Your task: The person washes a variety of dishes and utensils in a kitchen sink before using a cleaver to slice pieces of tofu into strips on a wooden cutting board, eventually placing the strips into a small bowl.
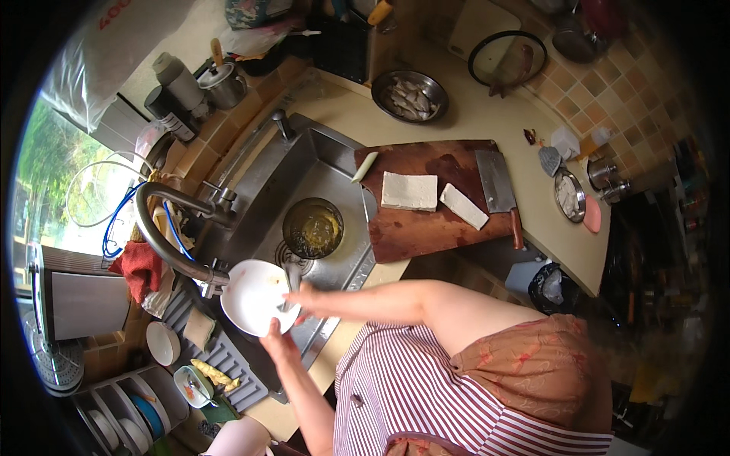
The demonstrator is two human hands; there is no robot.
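A white bowl (251, 299) is tilted over the near side of the steel sink, just below the faucet head (214, 283). My left hand (278, 342) grips its lower rim, thumb on the inner edge. At the bowl's right side my right hand (306, 299) holds a grey, blurred object (293, 276), too smeared by motion to name. A few small specks cling to the bowl's inside. Behind it, a round metal bowl (313, 228) with yellowish liquid stands on the sink floor (348, 251).
Right of the sink, a wooden cutting board (399, 236) bears two tofu pieces (409, 191), a pale green stalk (365, 167) and a cleaver (495, 181). A metal bowl of fish pieces (409, 100) stands behind. Ginger (215, 374) lies by the ridged drainboard (251, 387).
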